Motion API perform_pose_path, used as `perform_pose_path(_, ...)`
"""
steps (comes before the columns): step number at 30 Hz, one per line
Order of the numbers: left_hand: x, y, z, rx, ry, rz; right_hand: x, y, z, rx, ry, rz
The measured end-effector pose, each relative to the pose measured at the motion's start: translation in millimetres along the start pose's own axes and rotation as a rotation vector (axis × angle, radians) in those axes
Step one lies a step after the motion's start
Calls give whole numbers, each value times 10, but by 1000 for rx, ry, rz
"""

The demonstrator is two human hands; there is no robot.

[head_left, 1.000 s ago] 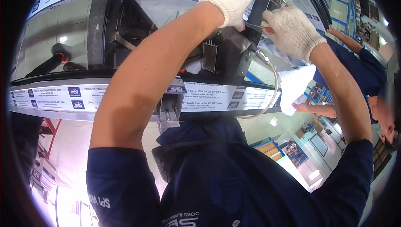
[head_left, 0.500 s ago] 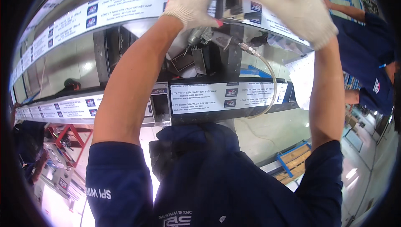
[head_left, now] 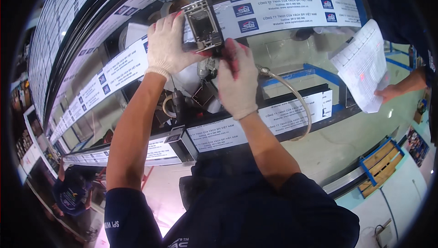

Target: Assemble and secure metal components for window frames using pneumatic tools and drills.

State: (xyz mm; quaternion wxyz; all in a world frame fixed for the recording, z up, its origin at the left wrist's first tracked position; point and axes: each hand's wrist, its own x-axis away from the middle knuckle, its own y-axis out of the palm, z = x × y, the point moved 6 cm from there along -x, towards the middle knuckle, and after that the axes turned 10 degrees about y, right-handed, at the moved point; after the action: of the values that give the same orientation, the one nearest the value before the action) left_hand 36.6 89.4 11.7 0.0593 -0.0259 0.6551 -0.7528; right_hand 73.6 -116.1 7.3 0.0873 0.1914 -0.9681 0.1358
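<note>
Both my hands wear off-white knit gloves with red on the fingers. My left hand (head_left: 168, 45) grips the film-covered aluminium profile (head_left: 123, 67), its thumb by the lower edge of an open rectangular metal section (head_left: 203, 25). That section sits where the left profile meets a second film-covered profile (head_left: 283, 13). My right hand (head_left: 238, 77) is closed at the section's lower right corner, fingers curled; what they hold, if anything, is hidden. Below, between the hands, is a metallic power tool (head_left: 206, 67), partly covered by the right hand.
A nearer film-covered profile (head_left: 219, 136) runs in front of my body. A clear air hose (head_left: 303, 106) loops at right. A dark drill-like tool (head_left: 179, 102) lies beside a tape roll (head_left: 168, 106). At right, another person's hand (head_left: 401, 88) holds paper sheets (head_left: 362, 61).
My right hand has come down and left to the metal section's corner. My left hand has shifted toward the section's left side. The view has turned, and the paper is now in the other person's hand.
</note>
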Motion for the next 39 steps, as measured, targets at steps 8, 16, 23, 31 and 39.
perform_pose_path(8, 77, 91, -121, 7, 45, 26, 12, -112, -31, -720, 682, -33)
perform_pose_path(16, 80, 81, -62, 20, 57, 81, -219, -519, -196, -127, 33, -105)
perform_pose_path(23, 46, 131, -62, -16, 114, 46, -1326, -460, -779, 867, -622, -575)
perform_pose_path(31, 82, 220, -189, 1, 165, -46, -1528, 36, -738, 504, -785, -787)
perform_pose_path(39, 373, 586, -296, 292, 27, -567, -1629, 132, -573, 587, -718, -678)
